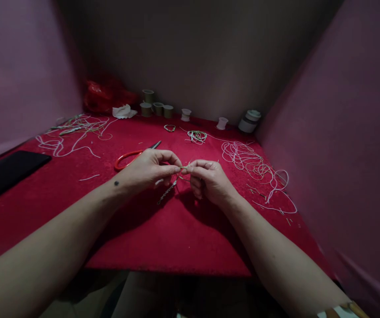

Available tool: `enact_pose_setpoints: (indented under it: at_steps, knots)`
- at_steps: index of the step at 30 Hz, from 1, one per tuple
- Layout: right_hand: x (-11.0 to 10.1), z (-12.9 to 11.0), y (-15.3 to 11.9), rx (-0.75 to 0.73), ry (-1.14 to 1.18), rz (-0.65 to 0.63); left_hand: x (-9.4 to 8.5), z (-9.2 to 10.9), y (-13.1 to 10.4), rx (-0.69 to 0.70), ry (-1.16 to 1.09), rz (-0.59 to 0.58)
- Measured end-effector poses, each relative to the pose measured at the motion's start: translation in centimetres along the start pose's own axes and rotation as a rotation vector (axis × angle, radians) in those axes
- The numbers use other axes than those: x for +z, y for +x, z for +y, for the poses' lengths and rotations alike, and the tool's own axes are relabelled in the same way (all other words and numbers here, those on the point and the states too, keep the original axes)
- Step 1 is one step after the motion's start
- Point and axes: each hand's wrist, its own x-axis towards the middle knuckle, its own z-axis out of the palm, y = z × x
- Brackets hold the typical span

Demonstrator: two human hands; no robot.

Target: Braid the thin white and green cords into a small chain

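Over the middle of the red cloth, my left hand [155, 167] and my right hand [208, 176] meet fingertip to fingertip. Both pinch the thin cords of a braided cord bracelet [167, 193], whose pale twisted length hangs below my left fingers and ends in a small loop. Short cord ends stick out above the pinch. The exact knot between the fingertips is too small to make out. Scissors [127, 158] with red-orange handles lie just behind my left hand, partly covered by it.
Tangled cords lie at left [77, 132] and right [246, 159]. A finished-looking bracelet [169, 128] and a cord coil [197, 136] rest behind my hands. Thread spools [146, 109], a jar [250, 121] and a red plastic bag [105, 95] line the back. A black flat object [13, 172] lies left.
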Motion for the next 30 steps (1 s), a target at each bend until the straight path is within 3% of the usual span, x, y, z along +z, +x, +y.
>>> enact_pose_setpoints:
  at_steps: [15, 21, 24, 26, 30]
  knots:
    - [0.1, -0.1, 0.0, 0.078, 0.039, -0.003, 0.0, 0.5, -0.4, 0.03, -0.013, 0.137]
    - [0.1, -0.2, 0.1, 0.12, 0.09, -0.022, -0.3, -1.3, 0.9, 0.042, 0.169, 0.188]
    - [0.0, -0.3, 0.2, 0.147, 0.121, -0.014, -0.7, -1.8, 1.2, 0.066, 0.243, 0.289]
    - [0.0, -0.3, 0.2, 0.151, 0.124, -0.009, -0.8, -1.4, 1.0, 0.046, 0.187, 0.337]
    - [-0.1, -0.4, 0.1, 0.143, 0.121, -0.001, -0.9, 0.0, 0.2, -0.023, 0.029, 0.288]
